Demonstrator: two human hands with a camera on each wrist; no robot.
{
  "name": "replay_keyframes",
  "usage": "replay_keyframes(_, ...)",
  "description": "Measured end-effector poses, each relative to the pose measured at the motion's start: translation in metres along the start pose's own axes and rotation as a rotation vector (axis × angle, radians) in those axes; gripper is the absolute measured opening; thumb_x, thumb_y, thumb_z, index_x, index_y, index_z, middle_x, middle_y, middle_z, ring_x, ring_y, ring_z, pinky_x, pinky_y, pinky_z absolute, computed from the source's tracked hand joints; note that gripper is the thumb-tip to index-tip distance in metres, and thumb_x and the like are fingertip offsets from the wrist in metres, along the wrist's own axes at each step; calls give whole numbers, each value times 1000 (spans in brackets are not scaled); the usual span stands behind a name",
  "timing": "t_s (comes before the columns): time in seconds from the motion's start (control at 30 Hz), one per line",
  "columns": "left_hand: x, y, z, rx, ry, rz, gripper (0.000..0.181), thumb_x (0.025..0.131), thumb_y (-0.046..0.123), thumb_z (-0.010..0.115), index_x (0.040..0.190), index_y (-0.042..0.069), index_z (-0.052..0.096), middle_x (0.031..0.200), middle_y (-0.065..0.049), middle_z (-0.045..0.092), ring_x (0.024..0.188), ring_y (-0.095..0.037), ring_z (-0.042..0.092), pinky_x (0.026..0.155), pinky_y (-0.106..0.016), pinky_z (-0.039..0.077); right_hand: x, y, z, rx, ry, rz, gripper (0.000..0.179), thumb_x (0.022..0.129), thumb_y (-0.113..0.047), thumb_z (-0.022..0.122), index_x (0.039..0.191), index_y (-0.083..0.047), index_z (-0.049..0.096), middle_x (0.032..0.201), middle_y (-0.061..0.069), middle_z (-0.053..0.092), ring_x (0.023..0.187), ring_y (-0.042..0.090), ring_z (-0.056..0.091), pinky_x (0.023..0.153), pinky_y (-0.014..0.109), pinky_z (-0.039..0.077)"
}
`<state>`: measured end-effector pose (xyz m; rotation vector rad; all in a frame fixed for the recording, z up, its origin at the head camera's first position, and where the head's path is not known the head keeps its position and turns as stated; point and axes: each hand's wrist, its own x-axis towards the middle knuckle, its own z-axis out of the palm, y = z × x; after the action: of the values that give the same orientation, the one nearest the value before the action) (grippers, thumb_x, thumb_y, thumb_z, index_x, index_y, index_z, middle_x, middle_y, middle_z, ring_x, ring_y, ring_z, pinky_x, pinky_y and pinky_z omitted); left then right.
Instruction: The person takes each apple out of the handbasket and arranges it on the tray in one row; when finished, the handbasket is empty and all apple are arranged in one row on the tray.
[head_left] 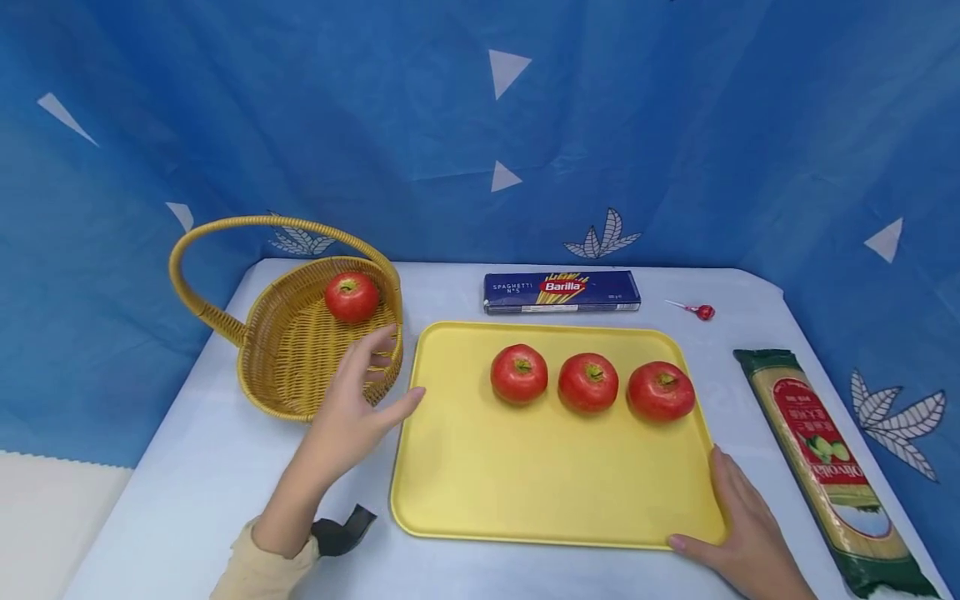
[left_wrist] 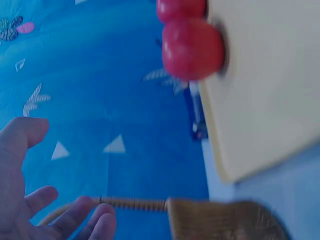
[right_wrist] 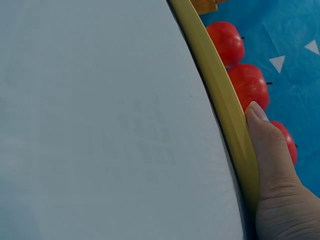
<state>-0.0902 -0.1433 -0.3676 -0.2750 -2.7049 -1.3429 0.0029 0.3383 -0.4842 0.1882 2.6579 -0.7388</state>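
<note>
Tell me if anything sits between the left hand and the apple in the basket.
Nothing visible does. The left hand hovers open over the wicker basket's near rim, and the apple lies uncovered at the far side, with only bare weave between them.

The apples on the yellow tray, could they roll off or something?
They might. The three apples sit loose in a row on the flat yellow tray, which has only a low rim. The right hand holds just one corner, so a tilt could send them rolling. The left hand hovers open between the tray and the wicker basket; a bump there could tip the basket and spill its apple.
</note>
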Motion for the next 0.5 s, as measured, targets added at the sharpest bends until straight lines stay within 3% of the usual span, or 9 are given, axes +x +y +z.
replay_keyframes(0.1, -2, -8, -19, 33, 67, 4, 78, 86, 23, 78, 151, 18, 35, 135, -10, 51, 118, -26, 52, 98, -48, 50, 0, 1, -1, -1, -3, 9, 141, 71, -68, 76, 154, -10, -22, 162, 30, -11, 145, 57, -2, 103, 80, 11)
replay_keyframes(0.2, -4, -12, -34, 63, 121, 1, 76, 86, 22, 77, 150, 18, 36, 133, -9, 52, 116, -25, 54, 98, -27, 50, 0, 1, -1, 4, 0, 5, 140, 71, -67, 76, 154, -10, -21, 162, 29, -11, 145, 57, -2, 103, 80, 11)
replay_keyframes(0.33, -4, -8, -52, 78, 146, 2, 75, 86, 20, 77, 150, 15, 37, 134, -11, 51, 118, -27, 54, 90, -3, 38, -1, 1, 0, 13, 7, -9, 139, 72, -66, 76, 155, -12, -21, 163, 28, -11, 145, 57, -2, 103, 80, 12)
replay_keyframes(0.43, 5, -1, -67, 107, 123, 6, 75, 87, 23, 76, 151, 14, 37, 138, -12, 48, 121, -30, 51, 90, -5, 37, -1, 1, 0, 13, 10, -11, 139, 71, -66, 76, 155, -12, -22, 163, 28, -10, 145, 57, -1, 102, 80, 12)
replay_keyframes(0.5, 14, 3, -78, 128, 86, 0, 75, 88, 26, 75, 151, 15, 36, 140, -12, 47, 124, -31, 49, 95, -15, 40, -1, 1, 1, 14, 11, -13, 139, 72, -65, 77, 155, -12, -22, 163, 28, -10, 145, 57, 0, 102, 81, 13)
